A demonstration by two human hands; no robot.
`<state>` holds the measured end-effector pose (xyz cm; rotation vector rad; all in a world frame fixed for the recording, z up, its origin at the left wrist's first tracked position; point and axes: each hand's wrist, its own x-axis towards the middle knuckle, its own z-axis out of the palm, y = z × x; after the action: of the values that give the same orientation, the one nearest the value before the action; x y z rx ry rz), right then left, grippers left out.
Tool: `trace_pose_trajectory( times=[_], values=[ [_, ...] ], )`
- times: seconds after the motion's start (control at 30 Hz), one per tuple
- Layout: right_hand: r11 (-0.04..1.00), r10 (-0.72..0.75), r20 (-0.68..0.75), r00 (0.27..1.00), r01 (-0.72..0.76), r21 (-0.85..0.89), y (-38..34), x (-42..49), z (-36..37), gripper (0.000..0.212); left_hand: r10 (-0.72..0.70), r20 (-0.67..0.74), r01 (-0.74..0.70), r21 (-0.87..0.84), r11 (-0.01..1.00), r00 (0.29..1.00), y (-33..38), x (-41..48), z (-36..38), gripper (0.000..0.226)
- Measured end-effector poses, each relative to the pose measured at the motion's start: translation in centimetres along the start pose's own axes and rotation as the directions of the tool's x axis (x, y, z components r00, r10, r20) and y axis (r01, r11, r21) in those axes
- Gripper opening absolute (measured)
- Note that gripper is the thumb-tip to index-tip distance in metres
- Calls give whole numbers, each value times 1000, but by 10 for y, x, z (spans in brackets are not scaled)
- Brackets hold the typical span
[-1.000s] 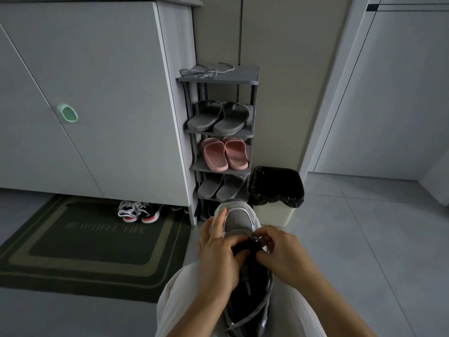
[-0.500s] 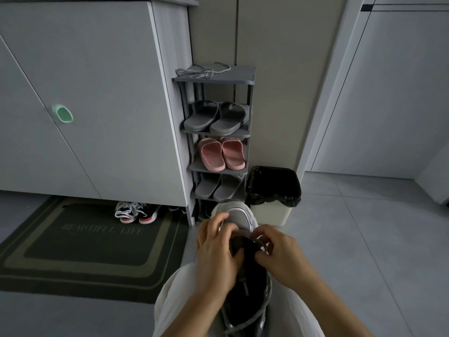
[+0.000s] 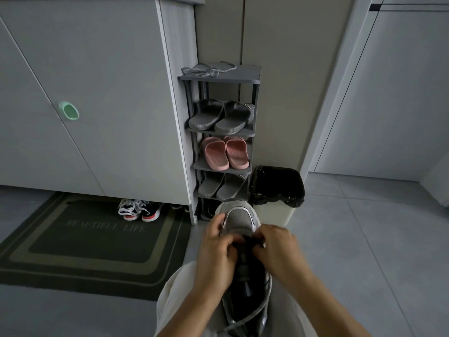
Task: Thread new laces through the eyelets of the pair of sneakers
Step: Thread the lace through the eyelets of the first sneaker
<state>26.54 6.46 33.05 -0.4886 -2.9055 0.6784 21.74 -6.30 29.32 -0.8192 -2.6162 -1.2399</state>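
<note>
Some laces [image 3: 209,69] lie atop the rack [image 3: 245,74]; black bag [image 3: 277,186] lines bin [image 3: 274,216]

We see a grey mesh sneaker [image 3: 239,218], pink slippers [image 3: 226,153], a black bin liner [image 3: 277,184] and a dark green doormat [image 3: 92,242].

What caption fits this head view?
On the lap, left hand and right hand grip a grey sneaker near its front eyelets, a lace trailing below; shoe rack ahead.

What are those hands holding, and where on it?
A grey sneaker. The left hand grips its side by the toe; the right hand pinches near the front eyelets.
</note>
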Motion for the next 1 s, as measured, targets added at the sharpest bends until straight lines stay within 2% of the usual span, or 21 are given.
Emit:
trace_pose_trajectory(
  times=[0.07, 0.13, 0.33, 0.53, 0.6, 0.73, 0.9, 1.0],
  values=[
    [985, 30, 62, 998, -40, 168, 7, 3, -7, 20, 43, -2, -42, 112, 993, 999, 3, -2, 1, 33],
    [950, 58, 121, 991, -92, 299, 13, 6, -12, 20, 25, -4, -24, 164, 986, 1000, 8, -3, 4, 29],
    [812, 142, 226, 964, -244, 530, 20, 7, -14, 20, -73, -81, 81, 104, 991, 994, 24, -1, 20, 23],
    [888, 55, 178, 982, -130, 441, 17, 5, -7, 14, -67, -155, 90, 147, 985, 986, 21, 2, 24, 26],
    [873, 61, 185, 981, -143, 467, 22, 7, -8, 5, -63, -177, 88, 136, 987, 982, 21, 4, 25, 21],
    [818, 61, 235, 970, -183, 545, 29, 12, -9, 11, -36, -204, 53, 77, 996, 978, 14, 2, 29, 27],
    [935, 33, 136, 990, -79, 345, 27, 22, -16, 12, -45, -210, 57, 49, 997, 977, 10, 0, 28, 32],
    [941, -15, 144, 989, -34, 336, 30, 26, -21, 13, -73, -210, 81, 32, 996, 975, 9, -1, 28, 31]
  ],
)
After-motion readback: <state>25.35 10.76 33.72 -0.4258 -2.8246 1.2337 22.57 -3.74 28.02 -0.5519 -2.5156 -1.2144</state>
